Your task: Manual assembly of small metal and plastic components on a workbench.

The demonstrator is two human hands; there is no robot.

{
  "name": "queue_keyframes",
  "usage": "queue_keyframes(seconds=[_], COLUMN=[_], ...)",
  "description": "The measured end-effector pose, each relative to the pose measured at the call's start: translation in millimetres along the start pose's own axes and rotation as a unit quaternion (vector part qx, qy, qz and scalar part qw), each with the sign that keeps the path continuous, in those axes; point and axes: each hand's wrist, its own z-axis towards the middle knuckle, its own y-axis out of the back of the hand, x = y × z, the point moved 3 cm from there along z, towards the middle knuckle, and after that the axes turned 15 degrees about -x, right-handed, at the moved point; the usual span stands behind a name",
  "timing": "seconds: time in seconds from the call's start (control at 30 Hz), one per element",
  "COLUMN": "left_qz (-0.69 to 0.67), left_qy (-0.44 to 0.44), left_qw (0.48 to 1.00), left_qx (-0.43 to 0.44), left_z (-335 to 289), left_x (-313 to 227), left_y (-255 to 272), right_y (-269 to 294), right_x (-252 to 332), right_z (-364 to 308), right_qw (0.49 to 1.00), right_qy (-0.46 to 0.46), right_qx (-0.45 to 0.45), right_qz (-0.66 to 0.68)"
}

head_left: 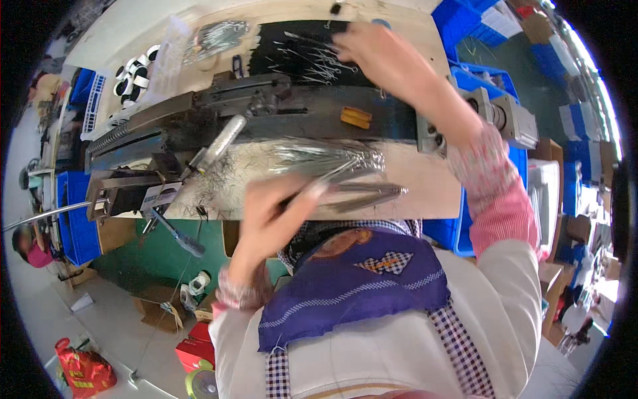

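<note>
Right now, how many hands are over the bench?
2: the left hand is by the wire bundles, and the right hand is over the black mat.

Pale wooden bench (425, 189) carries 1 black cloth (271, 34), wire bundles (325, 159), dark machine (299, 125).
</note>
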Motion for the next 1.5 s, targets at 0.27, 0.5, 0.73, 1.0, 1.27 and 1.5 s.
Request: queue_keyframes(seconds=[0.27,0.5,0.73,1.0,1.27,1.5], left_qz=[0.095,0.489,-0.191,-0.145,-0.17,-0.214], left_qy=[-0.062,-0.345,0.215,0.29,0.29,0.328], left_qw=[0.987,0.8,0.945,0.943,0.908,0.839], left_qx=[0.113,-0.044,-0.158,-0.082,-0.252,-0.377], left_z=[98.4,75.8,8.9,21.6,-26.6,-12.6], left_x=[48.5,7.7,46.6,27.6,141.0,152.4], left_y=[-82.2,-19.4,-12.9,-38.1,60.9,114.1], right_y=[35.9,7.8,-28.7,-37.9,6.6,-60.7], right_x=[4.6,41.5,42.2,46.7,88.2,7.0], right_z=[-24.8,-10.8,2.3,1.7,-51.2,-89.9], right_qw=[0.98,0.957,0.961,0.963,0.982,0.987], right_qy=[0.033,0.147,0.068,0.068,0.115,-0.145], right_qx=[0.078,-0.048,-0.059,-0.049,-0.128,0.057], right_qz=[0.18,0.245,0.261,0.257,0.083,-0.039])
